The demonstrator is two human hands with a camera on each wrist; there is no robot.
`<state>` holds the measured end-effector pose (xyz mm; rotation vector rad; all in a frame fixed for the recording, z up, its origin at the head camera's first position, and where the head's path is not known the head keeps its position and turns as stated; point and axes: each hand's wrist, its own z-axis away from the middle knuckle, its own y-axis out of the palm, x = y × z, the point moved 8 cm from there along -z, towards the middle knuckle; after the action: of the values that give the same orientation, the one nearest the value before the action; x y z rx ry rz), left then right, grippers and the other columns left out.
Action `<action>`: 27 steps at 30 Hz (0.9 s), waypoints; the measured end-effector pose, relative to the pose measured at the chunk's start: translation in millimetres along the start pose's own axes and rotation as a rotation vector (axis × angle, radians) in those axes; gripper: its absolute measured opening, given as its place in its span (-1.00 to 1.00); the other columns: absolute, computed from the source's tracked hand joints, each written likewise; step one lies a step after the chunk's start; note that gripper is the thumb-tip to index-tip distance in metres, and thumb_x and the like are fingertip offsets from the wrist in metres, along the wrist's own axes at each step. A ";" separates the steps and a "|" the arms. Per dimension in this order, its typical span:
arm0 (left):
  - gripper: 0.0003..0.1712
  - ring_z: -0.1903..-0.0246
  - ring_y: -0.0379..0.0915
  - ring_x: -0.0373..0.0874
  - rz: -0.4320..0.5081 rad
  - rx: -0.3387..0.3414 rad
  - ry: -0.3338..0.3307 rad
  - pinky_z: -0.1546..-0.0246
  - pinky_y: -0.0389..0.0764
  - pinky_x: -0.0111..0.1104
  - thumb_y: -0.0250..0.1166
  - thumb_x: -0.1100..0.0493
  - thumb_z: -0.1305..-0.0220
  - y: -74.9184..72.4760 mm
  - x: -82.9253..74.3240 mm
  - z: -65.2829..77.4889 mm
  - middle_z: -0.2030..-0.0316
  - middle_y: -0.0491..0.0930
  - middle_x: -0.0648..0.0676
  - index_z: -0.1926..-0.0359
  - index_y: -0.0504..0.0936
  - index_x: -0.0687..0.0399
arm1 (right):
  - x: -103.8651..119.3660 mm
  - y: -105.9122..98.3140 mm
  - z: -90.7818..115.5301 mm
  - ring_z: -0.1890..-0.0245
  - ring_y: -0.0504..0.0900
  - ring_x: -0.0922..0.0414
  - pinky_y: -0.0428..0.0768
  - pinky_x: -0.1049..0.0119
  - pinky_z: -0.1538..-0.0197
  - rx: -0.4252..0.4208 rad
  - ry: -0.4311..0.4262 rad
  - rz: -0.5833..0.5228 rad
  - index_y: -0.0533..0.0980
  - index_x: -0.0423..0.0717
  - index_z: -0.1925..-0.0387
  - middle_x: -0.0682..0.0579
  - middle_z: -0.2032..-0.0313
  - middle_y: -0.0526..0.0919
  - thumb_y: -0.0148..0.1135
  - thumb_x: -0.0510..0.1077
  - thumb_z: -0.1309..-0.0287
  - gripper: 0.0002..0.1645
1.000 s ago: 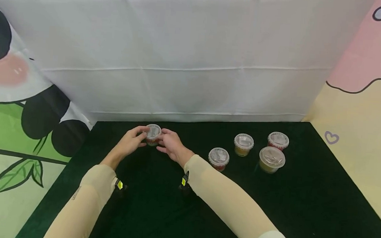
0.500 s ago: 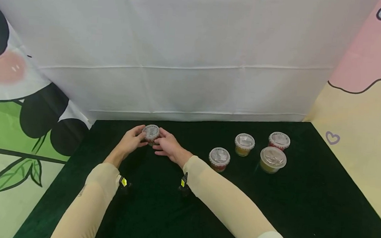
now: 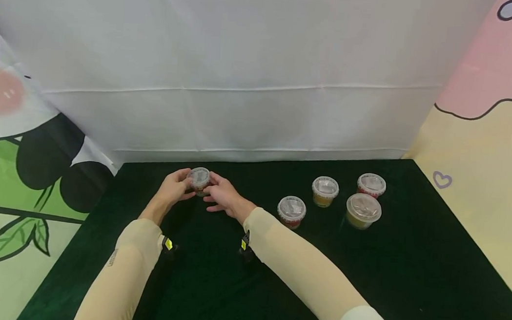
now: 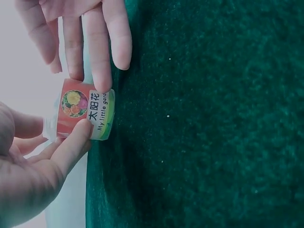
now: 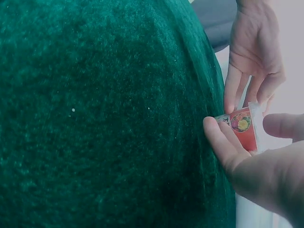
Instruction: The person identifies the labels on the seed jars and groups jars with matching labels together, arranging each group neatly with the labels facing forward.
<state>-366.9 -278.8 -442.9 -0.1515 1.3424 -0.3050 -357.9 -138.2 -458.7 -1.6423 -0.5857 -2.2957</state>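
A small lidded plastic cup (image 3: pixel 199 177) is near the table's back edge, left of centre in the head view. Its red label shows flowers and the words "My little" in the left wrist view, where the cup (image 4: pixel 76 107) appears sideways. My left hand (image 3: pixel 172 191) grips its left side, one digit lying across the label. From the other side my right hand (image 3: pixel 225 196) holds the cup between thumb and fingers, with some fingers held out straight. In the right wrist view my right hand (image 5: pixel 266 171) partly covers the cup (image 5: pixel 242 126).
Several similar lidded cups stand to the right: a red one (image 3: pixel 291 223), a yellow one (image 3: pixel 322 200), another red one (image 3: pixel 371 193) and a larger yellowish one (image 3: pixel 360 222). Dark green cloth (image 3: pixel 296 289) covers the table. A white cloth wall (image 3: pixel 252 81) rises behind it.
Over the last second the cup has shifted slightly left with both hands, and the right hand's fingers have come in closer around it. The other cups keep their places.
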 end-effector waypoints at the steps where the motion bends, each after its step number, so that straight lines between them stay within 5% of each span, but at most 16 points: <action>1: -0.35 -0.40 0.18 0.23 0.001 -0.002 0.000 -0.27 0.44 -0.10 -0.15 0.22 -0.65 -0.2 0.3 0.7 -0.51 0.02 0.38 -0.60 -0.12 0.25 | -0.1 0.6 -0.2 -0.25 0.50 -0.16 0.57 -0.14 -0.15 0.001 0.001 0.001 0.06 0.12 -0.60 -0.01 -0.47 0.29 -0.01 -0.24 -0.50 -0.25; 18: -0.35 -0.43 0.12 0.23 -0.009 -0.040 -0.009 -0.25 0.45 -0.05 -0.16 0.19 -0.65 0.6 -2.5 3.1 -0.51 0.02 0.37 -0.61 -0.10 0.16 | 3.6 -1.6 6.1 -0.30 0.44 -0.19 0.58 -0.09 -0.16 -0.047 0.005 -0.006 0.09 0.08 -0.59 -0.10 -0.48 0.26 0.03 -0.25 -0.48 -0.25; 22: -0.36 -0.42 0.14 0.28 -0.055 -0.045 0.004 -0.26 0.44 0.01 -0.17 0.23 -0.63 3.2 -7.6 2.2 -0.48 0.04 0.43 -0.60 -0.09 0.24 | 7.9 -6.1 14.5 -0.35 0.39 -0.15 0.57 -0.06 -0.18 -0.081 -0.009 0.054 0.15 0.05 -0.57 -0.15 -0.50 0.22 0.07 -0.24 -0.46 -0.27; 27: -0.36 -0.37 0.22 0.31 -0.212 -0.071 0.030 -0.22 0.47 0.06 -0.14 0.23 -0.60 1.0 -11.3 3.6 -0.46 0.10 0.47 -0.57 -0.06 0.32 | 26.0 -6.0 35.7 -0.40 0.35 -0.07 0.49 -0.03 -0.27 -0.008 -0.059 0.158 0.11 0.04 -0.58 -0.16 -0.50 0.22 0.09 -0.19 -0.48 -0.25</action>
<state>-365.4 -274.7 -431.8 -0.3510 1.3699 -0.4393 -339.1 -115.7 -425.1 -1.7004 -0.4420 -2.1465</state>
